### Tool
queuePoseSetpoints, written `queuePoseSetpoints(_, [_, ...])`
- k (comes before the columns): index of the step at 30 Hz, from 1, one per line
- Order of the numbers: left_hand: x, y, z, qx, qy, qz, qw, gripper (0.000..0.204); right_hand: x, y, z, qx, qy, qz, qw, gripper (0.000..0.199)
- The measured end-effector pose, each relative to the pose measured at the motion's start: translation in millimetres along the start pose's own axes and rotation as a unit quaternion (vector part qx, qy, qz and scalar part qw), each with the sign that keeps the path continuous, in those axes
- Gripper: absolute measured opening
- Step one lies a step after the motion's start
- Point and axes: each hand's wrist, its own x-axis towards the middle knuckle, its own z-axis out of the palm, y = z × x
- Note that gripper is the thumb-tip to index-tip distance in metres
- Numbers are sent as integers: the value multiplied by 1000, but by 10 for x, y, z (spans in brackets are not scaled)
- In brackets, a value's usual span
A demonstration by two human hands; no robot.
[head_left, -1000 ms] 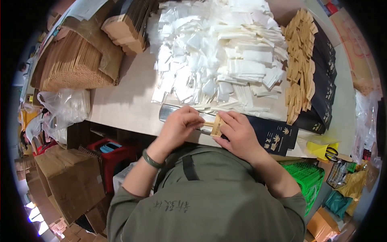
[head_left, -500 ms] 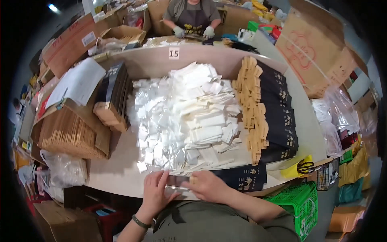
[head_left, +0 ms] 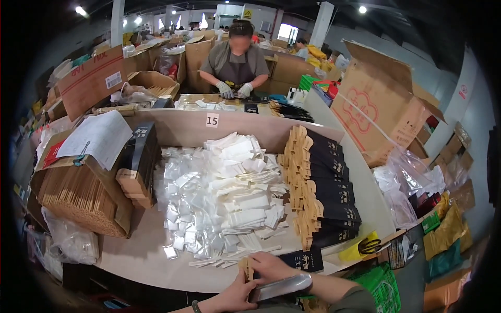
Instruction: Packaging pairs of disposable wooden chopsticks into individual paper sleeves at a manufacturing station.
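Observation:
At the table's near edge my two hands meet, both closed. My right hand (head_left: 272, 268) pinches at a small tan paper piece (head_left: 246, 268), which looks like the end of a paper sleeve. My left hand (head_left: 235, 296) has its fingers against the same piece and closes round a long, shiny silver flat thing (head_left: 284, 287) with a rounded end. Its kind I cannot make out. Beyond my hands lie clear plastic packets (head_left: 190, 208) and a heap of white folded napkins or paper packets (head_left: 245, 182). A dark sleeve (head_left: 305, 259) lies beside my right hand.
Black-and-tan sleeves (head_left: 329, 193) overlap in rows at the right. Scissors (head_left: 369, 246) rest on a yellow holder. A carton of brown sleeves (head_left: 81, 201) stands left. A green basket (head_left: 383, 287) is below the right edge. Across the partition, a gloved co-worker (head_left: 235, 68) works.
The view has tilted up, showing more of the room. My hands now sit lower in the picture and have come together, with the tan paper end and silver thing now showing.

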Motion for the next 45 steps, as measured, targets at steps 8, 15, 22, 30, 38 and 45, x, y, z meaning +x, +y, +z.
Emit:
queuePoseSetpoints(8, [-554,-382,-397,169,191,-350,901,54,190,-486,11,28,-34,332,942,33])
queuePoseSetpoints(15, [-540,-207,-340,189,229,-250,922,60,228,-316,203,-34,21,312,949,21])
queuePoseSetpoints(22, [-723,-297,-700,247,90,-240,934,66,281,-415,307,81,54,344,934,18])
queuePoseSetpoints(30, [-762,-225,-714,219,90,-260,936,69,249,-443,374,96,104,317,938,15])
queuePoseSetpoints(38, [-479,-256,-720,156,81,-88,981,62,432,-658,429,76,60,191,977,15])
queuePoseSetpoints(45, [-795,-870,-1329,298,343,-266,850,47,835,-89,65,8,-22,182,983,14])
